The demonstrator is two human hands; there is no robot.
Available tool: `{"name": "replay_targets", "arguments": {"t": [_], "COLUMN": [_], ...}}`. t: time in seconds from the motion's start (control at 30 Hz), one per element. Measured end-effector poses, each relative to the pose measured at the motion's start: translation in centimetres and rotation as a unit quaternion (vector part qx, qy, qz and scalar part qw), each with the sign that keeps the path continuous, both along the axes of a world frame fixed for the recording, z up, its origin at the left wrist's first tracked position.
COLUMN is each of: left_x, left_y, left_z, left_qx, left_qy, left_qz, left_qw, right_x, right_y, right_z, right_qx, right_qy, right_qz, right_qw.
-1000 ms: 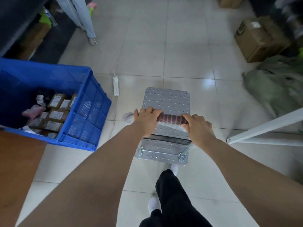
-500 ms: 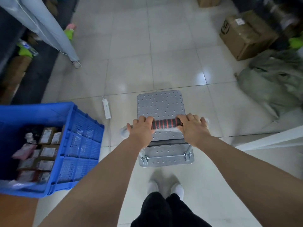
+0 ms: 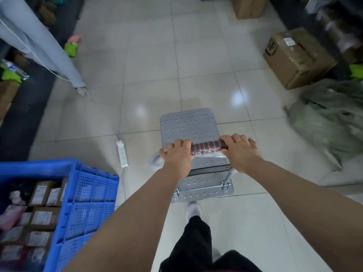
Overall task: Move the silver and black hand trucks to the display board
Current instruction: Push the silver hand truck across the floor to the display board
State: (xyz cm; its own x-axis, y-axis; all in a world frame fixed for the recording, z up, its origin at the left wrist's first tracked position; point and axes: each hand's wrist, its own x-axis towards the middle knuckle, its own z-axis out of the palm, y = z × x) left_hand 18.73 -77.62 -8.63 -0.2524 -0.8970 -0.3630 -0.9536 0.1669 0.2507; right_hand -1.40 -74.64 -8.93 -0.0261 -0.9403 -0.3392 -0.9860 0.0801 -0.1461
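Both arms stretched out straight ahead, left hand [image 3: 177, 154] and right hand [image 3: 240, 153] wrapped tight around the black-and-red handle [image 3: 208, 147] of the silver cart [image 3: 188, 125], knuckles up. Cart sits flat on glossy white tile [image 3: 149, 61], right ahead of the feet. Blue crate [image 3: 94, 193] close on the left, power strip [image 3: 122, 153] beside it. Boxes [image 3: 294, 55] and a green sack [image 3: 332, 114] crowd the right; open floor straight ahead.
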Motion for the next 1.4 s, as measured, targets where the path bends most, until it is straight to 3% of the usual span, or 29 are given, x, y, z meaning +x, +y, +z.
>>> {"name": "replay_targets", "arguments": {"t": [0.33,0.53,0.73,1.2,1.4], "left_x": [1.2,0.6,-0.4,-4.4,-6.2], "left_y": [-14.3,-22.5,-30.8,-50.7,-61.0], "left_z": [-0.3,-0.5,-0.4,-1.5,-1.7], "left_qx": [-0.04,-0.055,-0.034,-0.051,-0.044], "left_qy": [-0.001,-0.033,-0.01,0.025,0.033], "left_qz": [-0.017,0.039,0.092,0.073,0.053], "left_qw": [0.999,0.997,0.995,0.996,0.997], "right_x": [0.7,0.5,-0.4,-5.7,-6.9], "right_y": [-13.9,-22.7,-31.7,-52.4,-62.1], "right_z": [-0.1,-0.7,-0.8,-0.7,-0.2], "right_qx": [0.005,-0.016,-0.017,-0.027,-0.043], "right_qy": [-0.004,-0.013,-0.02,-0.032,-0.028], "right_qz": [0.011,0.032,0.055,0.073,0.017], "right_qw": [1.0,0.999,0.998,0.996,0.999]}}
